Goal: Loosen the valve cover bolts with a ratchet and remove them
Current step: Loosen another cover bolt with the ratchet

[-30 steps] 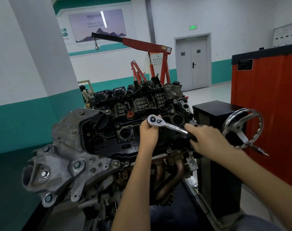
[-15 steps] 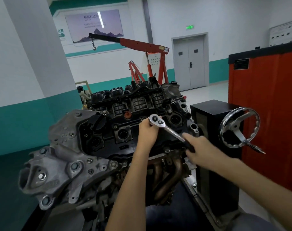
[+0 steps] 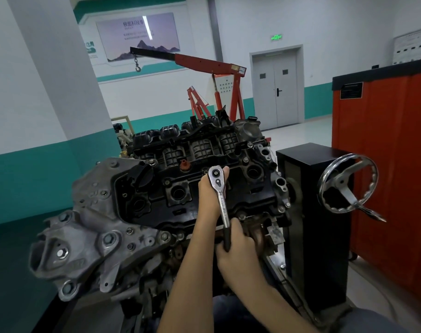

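A black valve cover tops the engine on a stand, with small bolts along its edges. A chrome ratchet stands on the cover near its middle, handle pointing down towards me. My left hand curls round the ratchet's head from behind, thumb tip showing beside it. My right hand grips the black handle end just below the cover's front edge. The bolt under the ratchet head is hidden.
A grey aluminium timing housing juts out at the left. A black stand column with a chrome handwheel stands close on the right, an orange cabinet beyond it. A red engine crane stands behind.
The ratchet handle has swung clockwise, from pointing right to pointing down towards me, with my right hand following it. My left hand stayed at the head.
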### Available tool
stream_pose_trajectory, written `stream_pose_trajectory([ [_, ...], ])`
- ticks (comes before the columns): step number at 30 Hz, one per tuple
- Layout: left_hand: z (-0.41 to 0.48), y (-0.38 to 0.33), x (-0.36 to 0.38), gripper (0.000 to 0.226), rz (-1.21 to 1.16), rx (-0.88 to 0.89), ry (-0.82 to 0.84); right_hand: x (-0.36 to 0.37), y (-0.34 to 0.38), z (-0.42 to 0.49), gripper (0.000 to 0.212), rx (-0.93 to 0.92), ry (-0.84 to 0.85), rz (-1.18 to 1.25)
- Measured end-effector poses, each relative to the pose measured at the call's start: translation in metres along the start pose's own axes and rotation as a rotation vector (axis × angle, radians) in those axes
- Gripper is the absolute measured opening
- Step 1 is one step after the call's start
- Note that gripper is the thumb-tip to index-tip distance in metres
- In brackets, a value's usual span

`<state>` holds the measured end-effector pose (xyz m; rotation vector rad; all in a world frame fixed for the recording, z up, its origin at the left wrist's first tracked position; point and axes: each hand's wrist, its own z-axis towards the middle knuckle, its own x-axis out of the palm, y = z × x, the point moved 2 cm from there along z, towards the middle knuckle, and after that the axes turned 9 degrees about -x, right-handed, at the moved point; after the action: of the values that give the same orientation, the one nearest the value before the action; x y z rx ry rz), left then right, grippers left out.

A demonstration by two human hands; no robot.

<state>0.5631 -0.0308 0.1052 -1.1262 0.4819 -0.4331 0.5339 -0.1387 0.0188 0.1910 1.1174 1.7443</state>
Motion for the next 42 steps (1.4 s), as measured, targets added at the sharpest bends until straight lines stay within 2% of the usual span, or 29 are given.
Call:
stream_pose_trajectory([
  [3, 0.002, 0.002, -0.003, 0.05, -0.004, -0.005, 0.018, -0.015, -0.004, 0.003, 0.028, -0.02, 0.053, -0.052],
  [6, 0.005, 0.005, -0.005, 0.05, 0.008, -0.002, 0.077, -0.079, -0.015, 0.026, 0.026, -0.12, 0.246, -0.273],
  [8, 0.005, 0.003, -0.004, 0.041, 0.049, 0.016, 0.107, -0.125, -0.017, 0.059, 0.025, -0.21, 0.369, -0.496],
  [9, 0.005, 0.002, -0.004, 0.039, 0.062, 0.026, 0.106, -0.142, -0.015, 0.078, 0.025, -0.271, 0.404, -0.681],
  [11, 0.005, 0.002, -0.004, 0.037, 0.059, 0.018, 0.078, -0.156, -0.003, 0.106, 0.024, -0.407, 0.397, -0.975],
  [12, 0.006, 0.003, -0.005, 0.033, 0.034, 0.001, 0.06, -0.154, 0.001, 0.112, 0.023, -0.444, 0.364, -1.024],
  [15, 0.004, 0.009, -0.005, 0.033, -0.076, -0.041, 0.044, -0.132, -0.008, 0.085, 0.026, -0.376, 0.242, -0.914],
  [17, -0.001, 0.01, -0.002, 0.029, -0.108, -0.017, 0.031, -0.106, -0.019, 0.046, 0.024, -0.224, 0.181, -0.627],
  [20, -0.003, 0.009, 0.005, 0.037, -0.145, 0.0, -0.006, -0.049, -0.017, 0.007, 0.022, -0.057, 0.062, -0.197],
  [23, 0.003, 0.008, 0.006, 0.046, -0.217, -0.104, -0.028, -0.006, -0.004, -0.002, 0.023, 0.024, -0.02, 0.018],
  [25, 0.003, 0.007, 0.003, 0.053, -0.132, -0.072, 0.006, -0.014, -0.007, 0.002, 0.024, 0.018, 0.024, -0.003],
  [29, 0.001, 0.006, -0.003, 0.04, 0.023, -0.003, 0.08, -0.093, -0.019, 0.033, 0.031, -0.088, 0.277, -0.278],
  [31, 0.003, 0.002, -0.004, 0.028, 0.07, 0.002, 0.098, -0.133, -0.015, 0.067, 0.031, -0.206, 0.365, -0.592],
  [33, 0.005, 0.0, -0.005, 0.028, 0.078, 0.008, 0.092, -0.152, -0.001, 0.097, 0.028, -0.351, 0.399, -0.924],
  [35, 0.003, 0.003, -0.008, 0.035, 0.002, -0.012, 0.061, -0.151, 0.007, 0.108, 0.027, -0.447, 0.348, -1.03],
  [38, -0.002, 0.008, -0.005, 0.038, -0.109, -0.033, 0.027, -0.127, -0.002, 0.073, 0.024, -0.357, 0.211, -0.885],
  [42, -0.005, 0.005, 0.001, 0.049, -0.094, -0.043, 0.0, -0.057, -0.008, 0.011, 0.025, -0.078, 0.085, -0.282],
])
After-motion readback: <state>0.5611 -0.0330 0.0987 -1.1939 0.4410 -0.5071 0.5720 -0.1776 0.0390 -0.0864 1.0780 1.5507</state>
